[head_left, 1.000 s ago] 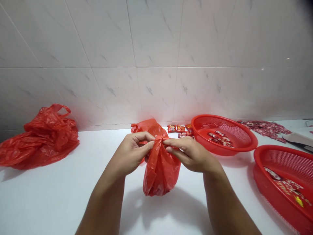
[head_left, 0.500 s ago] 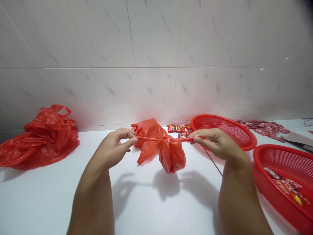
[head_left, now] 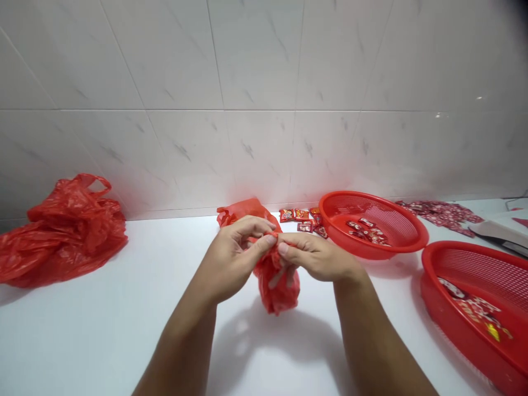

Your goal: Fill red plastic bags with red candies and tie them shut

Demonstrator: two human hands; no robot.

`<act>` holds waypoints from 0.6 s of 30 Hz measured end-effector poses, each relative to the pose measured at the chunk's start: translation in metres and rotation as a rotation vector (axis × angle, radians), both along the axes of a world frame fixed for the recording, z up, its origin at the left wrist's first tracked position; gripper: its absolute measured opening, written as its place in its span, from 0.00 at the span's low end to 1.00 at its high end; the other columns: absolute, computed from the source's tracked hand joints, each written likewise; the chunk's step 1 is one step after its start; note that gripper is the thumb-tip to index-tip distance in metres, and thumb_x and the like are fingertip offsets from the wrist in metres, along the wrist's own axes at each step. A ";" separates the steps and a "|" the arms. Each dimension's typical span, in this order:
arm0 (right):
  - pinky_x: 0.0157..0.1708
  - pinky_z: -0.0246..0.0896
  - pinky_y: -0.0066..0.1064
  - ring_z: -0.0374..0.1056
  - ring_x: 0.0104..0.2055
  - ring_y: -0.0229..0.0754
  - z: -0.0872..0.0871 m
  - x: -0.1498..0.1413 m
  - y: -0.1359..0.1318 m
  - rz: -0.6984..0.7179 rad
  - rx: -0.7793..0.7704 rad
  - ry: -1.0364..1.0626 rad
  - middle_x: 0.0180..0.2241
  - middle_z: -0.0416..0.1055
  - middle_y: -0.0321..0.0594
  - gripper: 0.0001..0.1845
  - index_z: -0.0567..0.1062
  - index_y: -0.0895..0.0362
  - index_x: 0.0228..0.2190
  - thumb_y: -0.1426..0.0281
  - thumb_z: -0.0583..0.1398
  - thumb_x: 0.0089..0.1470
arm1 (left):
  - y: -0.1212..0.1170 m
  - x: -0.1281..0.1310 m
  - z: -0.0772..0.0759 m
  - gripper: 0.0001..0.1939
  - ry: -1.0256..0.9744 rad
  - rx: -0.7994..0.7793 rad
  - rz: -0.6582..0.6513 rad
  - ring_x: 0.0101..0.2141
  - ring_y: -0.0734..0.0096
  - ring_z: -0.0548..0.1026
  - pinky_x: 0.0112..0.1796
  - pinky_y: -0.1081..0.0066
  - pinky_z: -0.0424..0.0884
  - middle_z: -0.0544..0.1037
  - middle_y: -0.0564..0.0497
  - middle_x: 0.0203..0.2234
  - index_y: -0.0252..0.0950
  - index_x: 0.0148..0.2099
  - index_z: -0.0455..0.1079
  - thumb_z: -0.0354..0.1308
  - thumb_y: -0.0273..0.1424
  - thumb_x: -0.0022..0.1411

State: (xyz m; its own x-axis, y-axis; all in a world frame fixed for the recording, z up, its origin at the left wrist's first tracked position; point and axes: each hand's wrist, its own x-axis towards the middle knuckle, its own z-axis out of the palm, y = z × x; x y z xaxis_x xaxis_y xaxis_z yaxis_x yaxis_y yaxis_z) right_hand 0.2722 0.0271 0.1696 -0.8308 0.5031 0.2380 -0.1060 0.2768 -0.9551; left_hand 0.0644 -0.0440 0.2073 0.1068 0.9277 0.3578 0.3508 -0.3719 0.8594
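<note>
A filled red plastic bag (head_left: 279, 294) hangs from my two hands, just above the white table. My left hand (head_left: 243, 250) pinches the gathered top of the bag between thumb and fingers. Close against it, my right hand (head_left: 311, 254) pinches the same gathered plastic, its lower fingers curled in front of the bag. What the bag contains is hidden. Behind the hands, another piece of red plastic bag (head_left: 243, 210) lies near the wall, partly covered by my left hand.
A pile of red plastic bags (head_left: 70, 231) sits at the left. Several small red packets (head_left: 303, 215) lie by the wall. Two red baskets, one rear (head_left: 373, 250) and one nearer (head_left: 449, 319), hold packets. More packets (head_left: 441, 213) and a white device (head_left: 505, 228) are at far right.
My hands have come together from far apart, where they held the bag's handles stretched out sideways. The filled bag now hangs slightly lower and nearer.
</note>
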 end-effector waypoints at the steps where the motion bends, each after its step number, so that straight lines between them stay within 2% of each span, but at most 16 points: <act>1: 0.33 0.73 0.28 0.74 0.32 0.36 0.000 -0.004 0.000 0.008 0.016 0.020 0.31 0.71 0.35 0.25 0.70 0.57 0.33 0.47 0.56 0.69 | -0.001 0.002 0.000 0.10 0.008 0.021 0.008 0.42 0.63 0.79 0.43 0.65 0.76 0.81 0.47 0.44 0.38 0.41 0.78 0.63 0.40 0.69; 4: 0.31 0.70 0.29 0.69 0.30 0.35 0.000 -0.008 0.001 -0.014 0.032 0.121 0.29 0.68 0.34 0.26 0.68 0.56 0.30 0.48 0.56 0.69 | -0.004 0.001 0.001 0.11 0.038 0.056 0.022 0.52 0.58 0.77 0.54 0.60 0.72 0.80 0.46 0.50 0.41 0.48 0.78 0.64 0.40 0.68; 6: 0.30 0.66 0.29 0.65 0.29 0.35 0.003 -0.008 -0.001 -0.058 0.046 0.219 0.28 0.66 0.34 0.26 0.66 0.56 0.29 0.48 0.57 0.69 | -0.007 0.000 0.001 0.22 0.049 0.012 -0.071 0.57 0.54 0.74 0.58 0.59 0.70 0.79 0.46 0.55 0.44 0.58 0.74 0.69 0.40 0.63; 8: 0.29 0.61 0.28 0.60 0.28 0.35 0.005 -0.008 -0.005 -0.139 0.078 0.321 0.27 0.62 0.33 0.26 0.64 0.55 0.28 0.49 0.56 0.70 | -0.009 0.002 -0.002 0.30 0.063 -0.117 -0.186 0.54 0.52 0.77 0.53 0.59 0.74 0.79 0.45 0.53 0.45 0.61 0.71 0.73 0.41 0.58; 9: 0.29 0.58 0.28 0.57 0.28 0.35 0.006 -0.009 -0.008 -0.182 0.100 0.360 0.27 0.60 0.33 0.26 0.63 0.55 0.27 0.50 0.56 0.70 | -0.009 0.005 -0.004 0.30 0.080 -0.192 -0.214 0.50 0.52 0.79 0.48 0.59 0.76 0.81 0.45 0.49 0.44 0.59 0.72 0.74 0.41 0.57; 11: 0.29 0.56 0.28 0.55 0.28 0.35 0.009 -0.012 -0.016 -0.261 0.160 0.409 0.27 0.58 0.33 0.25 0.62 0.55 0.27 0.53 0.56 0.71 | -0.009 0.013 -0.010 0.24 0.123 -0.281 -0.205 0.43 0.53 0.80 0.40 0.62 0.77 0.82 0.46 0.43 0.42 0.53 0.73 0.73 0.43 0.57; 13: 0.29 0.56 0.28 0.55 0.28 0.35 0.010 -0.013 -0.022 -0.322 0.238 0.418 0.27 0.58 0.33 0.25 0.61 0.55 0.26 0.54 0.55 0.72 | -0.008 0.020 -0.013 0.17 0.152 -0.256 -0.165 0.42 0.55 0.80 0.38 0.63 0.75 0.82 0.46 0.42 0.40 0.48 0.74 0.69 0.42 0.61; 16: 0.31 0.59 0.30 0.59 0.30 0.37 0.012 -0.013 -0.025 -0.380 0.382 0.394 0.28 0.62 0.35 0.23 0.65 0.55 0.28 0.55 0.55 0.71 | -0.009 0.026 -0.010 0.07 0.186 -0.204 -0.160 0.40 0.59 0.79 0.38 0.66 0.73 0.81 0.49 0.39 0.39 0.43 0.73 0.60 0.35 0.67; 18: 0.34 0.63 0.32 0.64 0.34 0.39 0.014 -0.010 -0.025 -0.414 0.481 0.380 0.31 0.67 0.38 0.18 0.70 0.54 0.31 0.56 0.57 0.70 | -0.011 0.025 -0.006 0.05 0.230 -0.208 -0.158 0.35 0.63 0.77 0.35 0.67 0.71 0.80 0.51 0.35 0.39 0.40 0.73 0.55 0.30 0.66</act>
